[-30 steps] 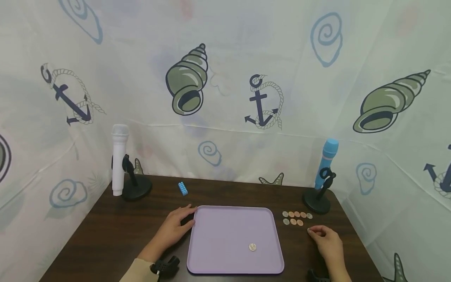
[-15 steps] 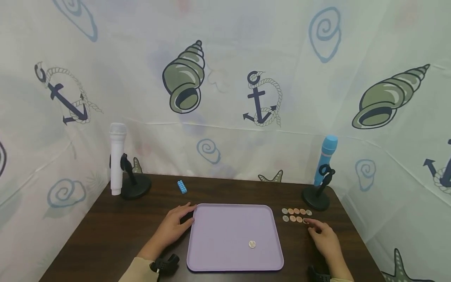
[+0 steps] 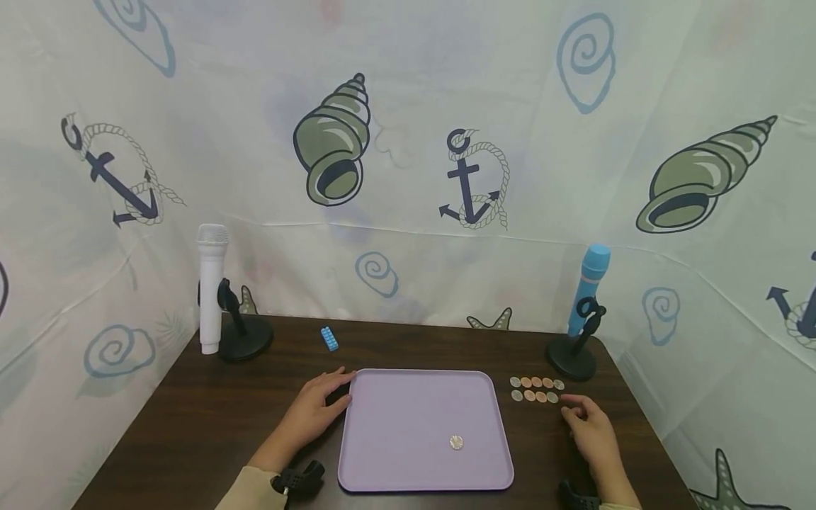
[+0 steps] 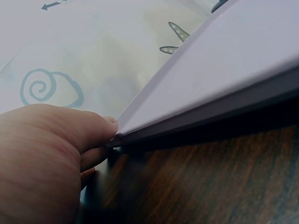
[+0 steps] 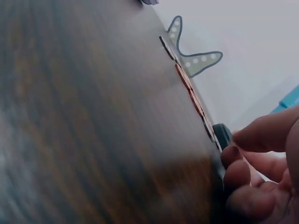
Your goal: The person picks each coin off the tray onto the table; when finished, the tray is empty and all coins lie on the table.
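Observation:
Several coins, silver and copper coloured, lie in two rows point(image 3: 537, 382) on the dark table, right of a lilac tray point(image 3: 408, 425). At the right end of the nearer row is a silver coin point(image 3: 552, 398). Just beside it is my right hand point(image 3: 593, 432), fingers loosely bent with no coin showing between them; in the right wrist view the fingertips point(image 5: 236, 172) hang near the row's end. One more silver coin point(image 3: 456, 443) lies on the tray. My left hand point(image 3: 312, 411) rests at the tray's far left corner, its fingers point(image 4: 100, 128) touching the edge.
A white microphone point(image 3: 212, 290) leans on a black stand point(image 3: 247, 338) at the back left. At the back right is a blue microphone point(image 3: 589, 283) on another stand point(image 3: 571, 358). A small blue toy brick point(image 3: 329, 338) lies behind the tray. A printed curtain point(image 3: 414, 269) hangs behind the table.
My right hand brought a silver coin to the nearer row, set it at the right end, let go and drew back slightly right. The left hand stayed at the tray.

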`<action>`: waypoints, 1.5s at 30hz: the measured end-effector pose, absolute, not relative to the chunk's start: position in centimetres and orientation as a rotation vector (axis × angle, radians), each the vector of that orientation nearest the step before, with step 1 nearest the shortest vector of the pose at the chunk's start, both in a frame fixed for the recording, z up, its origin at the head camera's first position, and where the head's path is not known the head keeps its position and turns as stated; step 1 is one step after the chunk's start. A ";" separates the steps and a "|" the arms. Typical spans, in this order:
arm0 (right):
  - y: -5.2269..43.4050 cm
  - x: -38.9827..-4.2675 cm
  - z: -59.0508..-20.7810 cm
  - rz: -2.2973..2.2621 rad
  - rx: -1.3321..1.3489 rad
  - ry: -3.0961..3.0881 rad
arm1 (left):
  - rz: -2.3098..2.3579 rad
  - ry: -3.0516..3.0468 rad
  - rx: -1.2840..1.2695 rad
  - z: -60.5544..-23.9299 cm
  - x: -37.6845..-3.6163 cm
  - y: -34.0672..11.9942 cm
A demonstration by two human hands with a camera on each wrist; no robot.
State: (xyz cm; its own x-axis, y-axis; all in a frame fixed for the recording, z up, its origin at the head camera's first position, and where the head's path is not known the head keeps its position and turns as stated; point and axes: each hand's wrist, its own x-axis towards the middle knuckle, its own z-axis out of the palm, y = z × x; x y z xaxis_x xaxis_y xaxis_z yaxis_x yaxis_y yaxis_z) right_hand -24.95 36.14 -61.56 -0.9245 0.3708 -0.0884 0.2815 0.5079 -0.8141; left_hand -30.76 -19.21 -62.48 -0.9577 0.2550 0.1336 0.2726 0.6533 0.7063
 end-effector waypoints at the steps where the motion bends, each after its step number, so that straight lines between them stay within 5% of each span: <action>1: 36.2 -24.9 -61.6 1.460 -0.591 -2.599 | -1.225 -2.841 -0.446 -62.5 -30.8 -19.2; 13: 33.5 -24.7 -60.3 1.677 -0.419 -2.475 | -1.215 -2.814 -0.459 -62.7 -30.8 -19.4; 24: 21.7 -23.1 -56.1 1.426 0.668 -3.083 | -1.221 -2.822 -0.424 -63.3 -30.9 -19.5; 30: 20.6 -23.6 -58.4 1.175 0.731 -3.110 | -1.221 -2.784 -0.467 -63.1 -30.7 -19.5; 45: 22.1 -24.3 -60.2 1.546 0.632 -2.937 | -1.229 -2.806 -0.436 -62.9 -30.8 -19.1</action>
State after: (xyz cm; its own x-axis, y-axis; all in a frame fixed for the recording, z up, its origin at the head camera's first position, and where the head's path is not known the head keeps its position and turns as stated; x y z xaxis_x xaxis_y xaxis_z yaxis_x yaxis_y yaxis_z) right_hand -24.27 22.07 -60.20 -0.9030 -0.4281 -0.0350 -0.2135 0.5180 -0.8283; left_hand -30.76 -19.11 -62.90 -0.9592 0.2365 0.1548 0.2741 0.6450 0.7133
